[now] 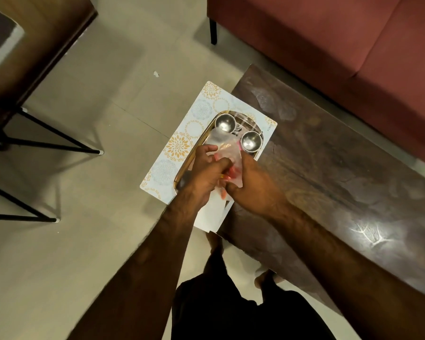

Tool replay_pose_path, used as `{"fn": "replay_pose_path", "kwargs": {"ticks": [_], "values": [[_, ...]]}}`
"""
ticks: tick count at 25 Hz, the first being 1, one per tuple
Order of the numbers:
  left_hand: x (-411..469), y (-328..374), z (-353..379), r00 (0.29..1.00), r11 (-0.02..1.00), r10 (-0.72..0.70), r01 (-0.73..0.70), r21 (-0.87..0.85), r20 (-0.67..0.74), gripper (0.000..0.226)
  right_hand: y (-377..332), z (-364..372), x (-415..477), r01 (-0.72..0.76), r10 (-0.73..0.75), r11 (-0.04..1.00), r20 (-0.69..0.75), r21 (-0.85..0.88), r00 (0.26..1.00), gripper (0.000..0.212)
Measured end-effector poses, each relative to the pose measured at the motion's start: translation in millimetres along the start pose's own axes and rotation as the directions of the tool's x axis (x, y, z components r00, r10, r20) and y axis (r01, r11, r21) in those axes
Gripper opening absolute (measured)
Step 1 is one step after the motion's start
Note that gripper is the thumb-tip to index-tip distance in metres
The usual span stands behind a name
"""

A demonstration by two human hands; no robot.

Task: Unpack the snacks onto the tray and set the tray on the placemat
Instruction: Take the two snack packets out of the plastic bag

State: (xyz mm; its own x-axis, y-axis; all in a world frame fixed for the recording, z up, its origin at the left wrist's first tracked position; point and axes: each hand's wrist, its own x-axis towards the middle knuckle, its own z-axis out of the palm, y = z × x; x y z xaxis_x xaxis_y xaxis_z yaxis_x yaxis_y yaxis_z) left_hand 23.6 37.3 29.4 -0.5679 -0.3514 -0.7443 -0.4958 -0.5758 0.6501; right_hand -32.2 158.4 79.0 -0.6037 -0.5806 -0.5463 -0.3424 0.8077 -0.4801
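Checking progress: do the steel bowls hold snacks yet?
No: the farther steel bowl and the nearer steel bowl both show bare shiny insides.

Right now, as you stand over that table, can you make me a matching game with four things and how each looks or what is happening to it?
Things:
1 placemat
2 tray
3 clear bag
4 sofa

Descriptions:
A dusty red
B holds two steel bowls
C flower-patterned
D gripped by the left hand and right hand

Pairs: 1-C, 2-B, 3-D, 4-A
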Motion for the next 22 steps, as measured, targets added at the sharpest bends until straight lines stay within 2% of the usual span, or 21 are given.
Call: {"fn": "replay_pose_path", "kwargs": {"ticks": [4,8,10,12,13,15,17,19,22], "values": [[-7.4,17.0,6.5,0.998,0.992,0.064,-0.066,0.105,0.017,0.028,8.3,-10.1,3.1,-0.023,0.024,0.999,-0.029,0.038,0.999,0.068],[-11.9,30.1,13.7,0.994,0.959,0.108,-0.100,0.264,-0.016,0.034,11.2,-15.9,-5.3,-0.002,-0.014,0.997,-0.204,-0.077,0.979,0.079],[-15.5,34.0,17.3,0.996,0.972,0.082,-0.088,0.218,0.035,0.027,7.3,-15.9,-8.7,0.054,-0.073,0.995,-0.236,-0.086,0.969,0.077],[-21.6,37.6,18.7,0.990,0.996,0.054,-0.062,0.062,0.127,0.012,4.5,-17.9,-9.4,0.080,-0.092,0.995,-0.219,-0.063,0.971,0.076],[-23.9,39.1,18.5,0.985,0.998,0.058,-0.062,0.022,0.161,0.018,3.8,-20.3,-9.4,0.069,-0.074,0.997,-0.199,-0.032,0.977,0.077],[-26.5,41.1,16.8,0.985,0.988,0.086,-0.103,0.112,0.147,0.028,2.7,-27.0,-9.8,0.030,-0.022,0.998,-0.157,0.050,0.987,0.078],[-30.2,40.2,15.7,0.983,0.959,0.146,-0.169,0.227,0.116,0.021,1.5,-31.6,-11.2,0.029,-0.013,0.995,-0.156,0.098,0.988,0.069],[-32.4,39.9,16.1,0.968,0.922,0.226,-0.249,0.298,0.110,0.014,0.0,-36.5,-13.7,0.033,-0.007,0.992,-0.217,0.119,0.976,0.052],[-34.0,45.0,14.6,0.936,0.861,0.342,-0.348,0.372,0.085,0.020,5.2,-49.1,-13.8,-0.024,0.076,0.984,-0.293,0.178,0.953,0.031]]}}
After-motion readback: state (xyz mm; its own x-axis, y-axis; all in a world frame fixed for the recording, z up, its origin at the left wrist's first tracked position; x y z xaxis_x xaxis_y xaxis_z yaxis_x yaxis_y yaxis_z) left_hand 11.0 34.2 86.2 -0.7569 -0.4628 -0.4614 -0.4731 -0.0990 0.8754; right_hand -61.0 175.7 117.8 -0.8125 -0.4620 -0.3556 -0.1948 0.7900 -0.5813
